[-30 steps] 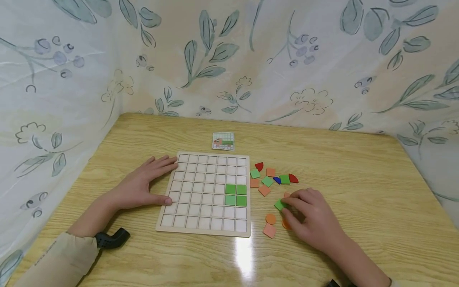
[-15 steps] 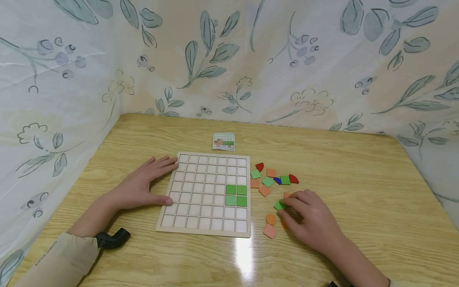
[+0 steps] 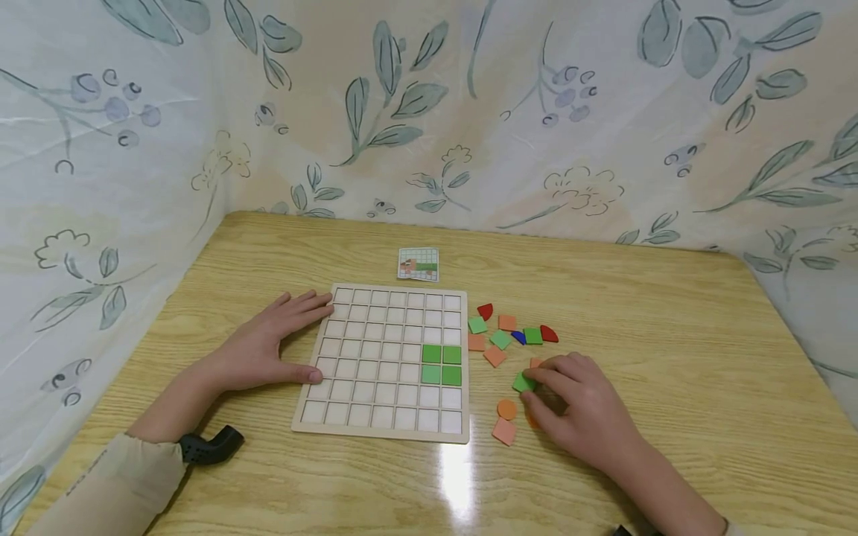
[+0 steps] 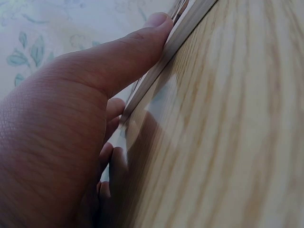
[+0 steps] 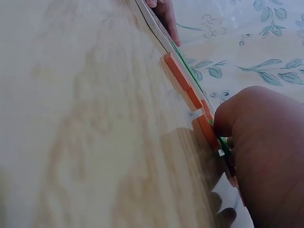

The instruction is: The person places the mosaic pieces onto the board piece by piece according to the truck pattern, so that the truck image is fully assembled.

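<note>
My right hand [image 3: 583, 409] has a green tile [image 3: 520, 383] pinched between thumb and forefinger, the gap between them no wider than the tile; my other fingers fold in behind. The tile is to the right of the board [image 3: 382, 435], well apart from its edge, and I cannot tell whether it touches the table [image 3: 670, 320]. Partly hidden by this hand are an orange piece [image 3: 535, 363] just beyond the tile and another nearer me. To the left of my thumb lie an orange disc [image 3: 506, 410] and, just below it, a salmon square [image 3: 504, 432].

My left hand [image 3: 264, 346] is spread wide, thumb and fingers stretched apart and nearly straight, their tips at the left side of the board; the left wrist view shows my thumb tip resting on its edge.

Four green squares [image 3: 451, 354] fill a block in the board's two rightmost columns, the lower left one paler. Beside the board's right edge are loose orange, green, red and blue pieces [image 3: 494, 356]. Beyond its far edge lies a small card [image 3: 418, 264] printed with a grid picture.
</note>
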A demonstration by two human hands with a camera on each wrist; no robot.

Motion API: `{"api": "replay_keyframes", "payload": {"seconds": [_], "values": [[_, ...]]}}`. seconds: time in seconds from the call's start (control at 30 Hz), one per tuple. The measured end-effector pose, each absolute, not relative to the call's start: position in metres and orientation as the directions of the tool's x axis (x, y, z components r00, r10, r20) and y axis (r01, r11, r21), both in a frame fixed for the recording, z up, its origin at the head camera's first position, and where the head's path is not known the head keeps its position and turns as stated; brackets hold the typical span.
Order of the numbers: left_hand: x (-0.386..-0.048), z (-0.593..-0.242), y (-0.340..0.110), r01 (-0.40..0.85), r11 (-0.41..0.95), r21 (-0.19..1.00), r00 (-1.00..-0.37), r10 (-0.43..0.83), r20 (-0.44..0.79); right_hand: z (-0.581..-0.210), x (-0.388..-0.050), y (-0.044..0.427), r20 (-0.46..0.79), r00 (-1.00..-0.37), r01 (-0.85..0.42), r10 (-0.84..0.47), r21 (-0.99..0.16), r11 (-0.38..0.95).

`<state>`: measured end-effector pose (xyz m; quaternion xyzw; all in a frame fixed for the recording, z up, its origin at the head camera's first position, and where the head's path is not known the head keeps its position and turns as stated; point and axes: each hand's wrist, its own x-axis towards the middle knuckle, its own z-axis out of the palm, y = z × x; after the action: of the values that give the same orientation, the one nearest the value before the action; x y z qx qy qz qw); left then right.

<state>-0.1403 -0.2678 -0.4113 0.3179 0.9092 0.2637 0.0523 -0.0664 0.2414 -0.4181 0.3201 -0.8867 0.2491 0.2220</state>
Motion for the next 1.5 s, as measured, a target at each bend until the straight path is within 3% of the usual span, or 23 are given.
{"api": "replay_keyframes", "payload": {"seconds": [0.9, 1.5], "values": [[-0.141, -0.411, -0.267, 0.549, 0.667, 0.504, -0.794, 0.604, 0.066, -0.418, -0.081, 0.227, 0.536, -0.692, -0.704, -0.483, -0.354, 0.615], [-0.143, -0.414, -0.267, 0.545, 0.673, 0.500, -0.802, 0.593, 0.076, -0.415, -0.095, 0.197, 0.574, -0.631, -0.763, -0.521, -0.340, 0.550]]}}
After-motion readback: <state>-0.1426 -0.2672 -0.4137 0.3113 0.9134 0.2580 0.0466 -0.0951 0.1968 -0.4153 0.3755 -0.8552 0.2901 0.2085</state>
